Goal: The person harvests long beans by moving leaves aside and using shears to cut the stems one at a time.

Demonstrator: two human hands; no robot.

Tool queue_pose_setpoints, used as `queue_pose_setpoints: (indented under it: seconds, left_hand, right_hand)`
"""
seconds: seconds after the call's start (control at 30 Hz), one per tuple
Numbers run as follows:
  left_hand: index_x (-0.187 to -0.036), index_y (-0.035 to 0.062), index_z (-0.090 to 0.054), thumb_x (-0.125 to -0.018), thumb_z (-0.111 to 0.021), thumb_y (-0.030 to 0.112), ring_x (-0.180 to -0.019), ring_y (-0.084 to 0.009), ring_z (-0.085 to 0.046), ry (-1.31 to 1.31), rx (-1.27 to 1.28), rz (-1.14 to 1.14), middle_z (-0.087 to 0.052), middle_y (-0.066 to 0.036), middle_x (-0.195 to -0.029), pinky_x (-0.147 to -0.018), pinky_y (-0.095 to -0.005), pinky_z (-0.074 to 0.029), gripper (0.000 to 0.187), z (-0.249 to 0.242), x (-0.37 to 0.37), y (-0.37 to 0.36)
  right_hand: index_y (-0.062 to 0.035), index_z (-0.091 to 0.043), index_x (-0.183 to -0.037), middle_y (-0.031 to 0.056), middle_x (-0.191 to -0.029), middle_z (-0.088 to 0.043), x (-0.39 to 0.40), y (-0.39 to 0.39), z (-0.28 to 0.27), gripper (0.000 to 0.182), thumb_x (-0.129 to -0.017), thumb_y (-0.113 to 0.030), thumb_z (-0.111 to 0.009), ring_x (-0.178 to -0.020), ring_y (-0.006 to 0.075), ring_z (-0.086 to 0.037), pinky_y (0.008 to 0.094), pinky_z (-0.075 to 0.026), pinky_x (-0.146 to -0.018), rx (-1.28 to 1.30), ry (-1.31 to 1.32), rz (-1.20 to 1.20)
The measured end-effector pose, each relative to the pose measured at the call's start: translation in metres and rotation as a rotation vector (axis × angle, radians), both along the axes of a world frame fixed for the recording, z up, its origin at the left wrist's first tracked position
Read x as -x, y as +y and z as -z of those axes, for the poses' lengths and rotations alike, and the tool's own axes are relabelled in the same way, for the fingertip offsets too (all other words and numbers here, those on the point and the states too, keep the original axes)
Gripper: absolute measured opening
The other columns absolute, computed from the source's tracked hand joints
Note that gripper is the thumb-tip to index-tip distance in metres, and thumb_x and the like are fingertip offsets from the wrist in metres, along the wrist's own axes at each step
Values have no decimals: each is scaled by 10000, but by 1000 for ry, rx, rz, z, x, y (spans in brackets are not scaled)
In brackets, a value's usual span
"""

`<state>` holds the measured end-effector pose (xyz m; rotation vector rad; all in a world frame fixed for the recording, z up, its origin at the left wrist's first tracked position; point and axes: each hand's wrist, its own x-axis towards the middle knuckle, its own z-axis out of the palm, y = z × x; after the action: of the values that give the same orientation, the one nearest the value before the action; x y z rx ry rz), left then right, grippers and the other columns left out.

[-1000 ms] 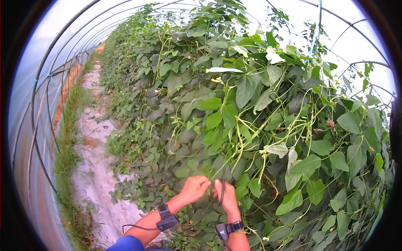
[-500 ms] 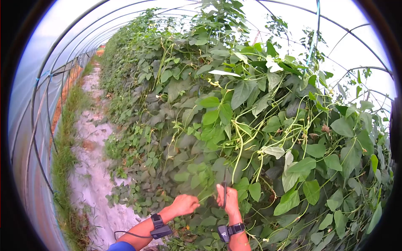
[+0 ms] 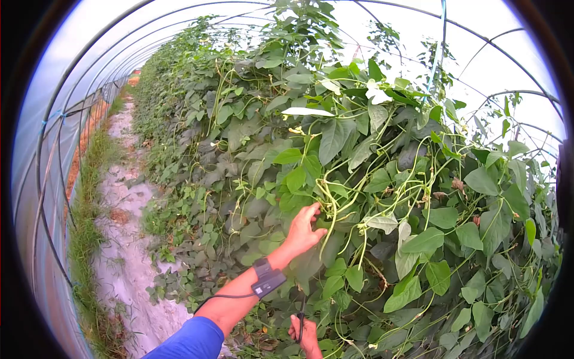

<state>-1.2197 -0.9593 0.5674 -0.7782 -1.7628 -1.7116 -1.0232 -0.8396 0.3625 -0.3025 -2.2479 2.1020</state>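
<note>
My left hand [image 3: 304, 231] is raised against the foliage, thumb and fingers apart, beside a cluster of long pale-green bean pods [image 3: 332, 210]. Its fingertips reach the pods' left side; whether they touch cannot be made out. Lower down, near the bottom edge, my right hand [image 3: 307, 336] is closed around black-handled scissors [image 3: 301, 320], blades pointing up. Leaves partly hide the blades. More slender pods [image 3: 363, 242] hang just right of the left hand, among broad green leaves [image 3: 426, 242].
A dense wall of bean vines [image 3: 197, 119] runs into the distance. To its left lies a pale ground path [image 3: 127, 239] bordered by grass [image 3: 89, 263]. Curved tunnel hoops [image 3: 45, 143] carry plastic sheeting. A blue-green cord [image 3: 440, 45] hangs at the upper right.
My left hand has moved up and right to the pods. My right hand, still holding the scissors, has dropped lower and slightly left. The view has shifted a little.
</note>
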Motion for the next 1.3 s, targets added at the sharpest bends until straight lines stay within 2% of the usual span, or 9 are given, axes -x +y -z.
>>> queue_pose_setpoints:
  seconds: [0.2, 0.33, 0.43, 0.53, 0.7, 0.9, 1.03, 1.2, 1.3]
  left_hand:
    - [-1410, 21, -342, -650, -685, -101, -851, -133, -563, -217, -367, 834, -517, -67, -1105, -724, -256, -501, 842, -12, 38, 16]
    - [-1402, 23, -354, -672, -646, -92, -744, -120, -579, -49, -36, 735, -541, -52, -1049, -700, -242, -491, 795, -22, 47, 16]
    - [-1241, -2, -543, -710, -722, 53, -702, -106, -563, 140, 310, 501, -582, -37, -780, -640, -242, -463, 562, -29, 47, 13]
    - [-1212, 12, -567, -762, -758, 108, -743, -82, -576, 43, 525, 305, -611, -7, -846, -675, -245, -467, 498, -26, 44, 0]
    - [-985, -16, -612, -726, -817, 230, -668, -70, -535, -109, 174, 560, -603, -11, -739, -621, -254, -462, 412, 40, 62, -10]
    - [-1203, -16, -530, -744, -803, 123, -827, -129, -609, -99, 274, 523, -620, -72, -941, -735, -289, -526, 552, 51, 34, -35]
    - [-1251, -48, -472, -703, -829, 133, -748, -164, -633, -542, 131, 738, -636, -88, -971, -698, -286, -547, 679, 61, 27, -42]
    - [-917, 19, -645, -652, -747, 551, -775, -326, -665, -16, 667, -6, -683, -138, -806, -705, -413, -515, 603, 22, 31, -66]
    - [-946, 42, -669, -690, -732, 524, -712, -337, -639, 31, 661, -264, -646, -181, -738, -661, -402, -510, 550, 17, 29, -88]
  right_hand:
    - [-32, -598, -685, 41, -540, -548, -19, 8, -9, 431, -883, -414, -635, -423, 111, -485, 260, -372, -409, -50, 83, 63]
    - [-72, -586, -636, -8, -500, -501, -15, 11, -7, 450, -888, -444, -617, -416, 104, -442, 277, -326, -410, -164, 71, 118]
    - [-75, -570, -614, -6, -504, -500, -7, 5, -1, 464, -899, -439, -601, -418, 105, -444, 277, -321, -407, -191, 164, 107]
    - [-69, -566, -664, 3, -515, -485, -6, -2, -12, 453, -920, -443, -563, -428, 119, -434, 290, -332, -430, -192, 129, 38]
    - [3, -591, -681, 77, -565, -585, 4, 1, -1, 427, -890, -366, -642, -437, 110, -521, 240, -396, -412, -80, -13, 1]
    - [-11, -593, -705, 46, -572, -577, 24, 4, -8, 409, -870, -377, -668, -444, 94, -511, 234, -405, -418, -43, -63, -51]
    - [-17, -598, -710, 32, -583, -583, 26, 8, -21, 388, -873, -363, -664, -465, 86, -527, 223, -413, -436, -66, 19, -82]
    - [-12, -599, -717, 37, -590, -587, 12, 12, -31, 379, -875, -350, -662, -467, 84, -527, 226, -416, -439, -92, 37, -64]
    - [-10, -599, -721, 40, -591, -588, 8, 12, -29, 374, -874, -345, -664, -466, 85, -526, 225, -414, -439, -105, 47, -67]
